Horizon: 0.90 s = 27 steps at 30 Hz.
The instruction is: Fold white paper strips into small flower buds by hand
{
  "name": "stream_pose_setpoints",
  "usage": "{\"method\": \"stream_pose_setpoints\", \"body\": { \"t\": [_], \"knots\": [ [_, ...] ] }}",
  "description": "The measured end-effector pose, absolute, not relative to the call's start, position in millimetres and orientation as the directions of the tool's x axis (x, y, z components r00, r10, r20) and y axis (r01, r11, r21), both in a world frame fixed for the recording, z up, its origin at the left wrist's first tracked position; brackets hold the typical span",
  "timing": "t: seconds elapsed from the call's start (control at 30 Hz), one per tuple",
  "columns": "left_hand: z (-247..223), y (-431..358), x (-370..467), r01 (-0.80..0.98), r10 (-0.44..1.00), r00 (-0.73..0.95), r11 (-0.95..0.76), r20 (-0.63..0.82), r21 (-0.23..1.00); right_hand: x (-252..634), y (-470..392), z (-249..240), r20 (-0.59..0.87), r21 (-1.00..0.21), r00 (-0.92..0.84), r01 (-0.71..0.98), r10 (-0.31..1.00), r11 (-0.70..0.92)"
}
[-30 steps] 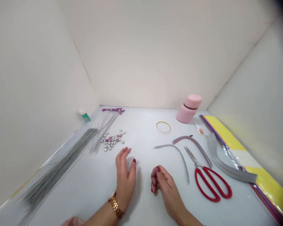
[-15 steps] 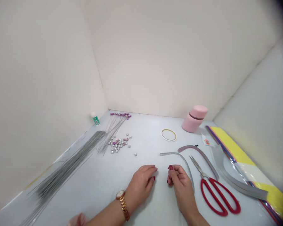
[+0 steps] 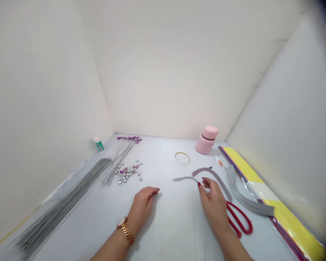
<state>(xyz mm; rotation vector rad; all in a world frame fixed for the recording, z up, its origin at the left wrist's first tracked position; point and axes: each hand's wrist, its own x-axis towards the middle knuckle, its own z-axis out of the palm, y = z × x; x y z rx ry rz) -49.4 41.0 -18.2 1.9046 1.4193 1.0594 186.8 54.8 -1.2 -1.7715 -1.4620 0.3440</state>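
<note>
My right hand (image 3: 214, 201) is over the right part of the table, thumb and fingers apart. Its thumb tip is at a narrow silver paper strip (image 3: 184, 178), part of which the hand covers; I cannot tell whether they touch. Just beyond curves a mauve-grey strip (image 3: 218, 177). Red-handled scissors (image 3: 246, 223) lie partly hidden behind that hand. My left hand (image 3: 143, 201), with a gold watch on its wrist, hovers or rests low over the table with fingers extended, holding nothing. Small folded silver, pink and purple stars (image 3: 127, 172) lie beyond it.
At left lie a bundle of grey wires (image 3: 67, 203) and purple-tipped wires (image 3: 129, 139). A glue bottle (image 3: 99, 144) stands by the left wall. Farther back are a tape roll (image 3: 189, 161) and a pink flask (image 3: 205, 142). Wide grey strips (image 3: 250, 203) and yellow sheets (image 3: 293, 219) lie right.
The view has shifted, moving the scene leftward. My right hand has moved right to the silver strip and its fingers have spread. My hands are farther apart. One loose star sits closer to the pile.
</note>
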Motion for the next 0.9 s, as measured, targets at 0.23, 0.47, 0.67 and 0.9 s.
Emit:
{"method": "stream_pose_setpoints", "body": {
  "t": [0.23,0.47,0.67,0.9],
  "knots": [
    [-14.5,41.0,-51.4,0.488,0.952,0.156,-0.305,0.262,0.818,191.5,64.5,-11.7,0.165,-0.708,0.305,0.699,0.938,-0.103],
    [-4.8,31.5,-43.4,0.427,0.936,0.252,-0.335,0.245,0.84,154.3,48.2,-6.1,-0.11,-0.916,0.049,0.383,0.993,-0.121],
    [-5.4,27.8,-36.2,0.256,0.993,0.108,-0.067,0.041,0.964,102.8,22.7,-13.8,-0.227,-0.973,-0.208,0.079,0.952,-0.215],
    [-13.2,30.6,-29.4,0.199,0.996,0.054,0.053,-0.065,0.979,102.7,17.6,-2.1,-0.264,-0.961,-0.319,0.005,0.91,-0.277]
  ]
}}
